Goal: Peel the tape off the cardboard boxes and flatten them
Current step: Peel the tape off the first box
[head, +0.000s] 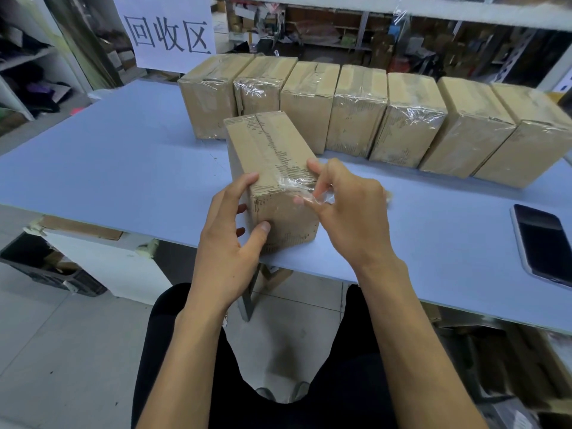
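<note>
A tall brown cardboard box (272, 156) lies lengthwise on the pale blue table (123, 168), near its front edge. My left hand (229, 243) grips the box's near left corner, thumb on the front face and fingers along the left side. My right hand (346, 209) pinches a crumpled strip of clear tape (305, 190) that still clings to the box's near top edge. Most of the top seam shows bare, torn cardboard where tape has come away.
A row of several taped cardboard boxes (356, 113) stands across the back of the table. A dark phone (541, 243) lies at the right front edge. A paper sign (168, 32) hangs behind. Shelving surrounds the table; a black crate (46, 267) sits on the floor at left.
</note>
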{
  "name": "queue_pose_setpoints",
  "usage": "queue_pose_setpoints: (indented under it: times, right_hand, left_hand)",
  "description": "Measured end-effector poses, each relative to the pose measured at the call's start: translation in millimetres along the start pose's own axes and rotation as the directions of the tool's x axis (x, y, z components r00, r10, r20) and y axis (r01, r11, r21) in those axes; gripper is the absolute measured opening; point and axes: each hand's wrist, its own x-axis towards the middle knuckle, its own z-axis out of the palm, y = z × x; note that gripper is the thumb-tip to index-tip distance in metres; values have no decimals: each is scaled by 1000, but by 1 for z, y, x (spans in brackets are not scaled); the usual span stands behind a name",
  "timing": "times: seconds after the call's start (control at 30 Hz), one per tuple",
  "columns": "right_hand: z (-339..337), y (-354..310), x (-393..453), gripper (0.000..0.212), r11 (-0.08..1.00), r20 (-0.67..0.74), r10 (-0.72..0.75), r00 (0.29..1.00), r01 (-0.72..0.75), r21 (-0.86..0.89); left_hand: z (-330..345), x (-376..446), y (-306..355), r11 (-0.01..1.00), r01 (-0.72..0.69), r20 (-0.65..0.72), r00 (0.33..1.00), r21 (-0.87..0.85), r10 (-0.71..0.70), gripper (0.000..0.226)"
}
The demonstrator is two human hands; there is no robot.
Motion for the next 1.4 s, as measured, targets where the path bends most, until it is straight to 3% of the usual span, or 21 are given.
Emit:
queue_pose_setpoints:
  times: [0.1,0.2,0.27,0.33,0.47,0.53,0.63,0.73,0.9,1.13,1.27,1.4]
  right_hand:
    - [-6,-4,1,53,999,76,31,997,-33,26]
    - [-10,-5,0,107,992,143,81,986,-94,88]
    - [-11,-3,0,119,987,191,92,977,-115,113]
    - [-11,-1,0,118,982,233,90,968,-125,141]
    - [-9,5,-2,116,975,260,103,960,-149,162]
    - [-6,8,-4,118,970,306,131,943,-185,155]
    - [4,8,-10,116,963,350,189,918,-242,115]
    - [12,10,-11,101,950,285,239,928,-285,131]
    - [12,24,-6,89,951,248,231,941,-273,148]
    - [6,30,-7,73,984,259,138,956,-161,70]
    - [5,19,-4,100,964,326,180,928,-232,129]
    - [11,10,1,75,955,273,186,944,-239,176]
  left_hand:
    - [-1,0,-2,1000,-8,-7,1000,7,8,67]
    - [-1,0,-2,1000,-20,-7,1000,15,20,67]
    - [-2,1,-2,1000,-25,-3,1000,15,25,66]
    - [-4,2,0,997,-44,-13,999,61,45,59]
    - [-12,16,27,913,-191,-27,976,359,215,52]
    - [-14,33,42,822,-373,139,927,431,348,53]
    - [-12,63,52,731,-532,440,829,428,346,49]
    - [-6,81,47,708,-603,514,766,369,385,34]
    - [-3,88,35,734,-630,451,749,256,486,22]
    - [-10,91,35,746,-625,485,738,229,470,27]
    - [-11,89,35,727,-649,517,712,224,475,27]
    - [-13,87,37,732,-641,527,714,230,460,36]
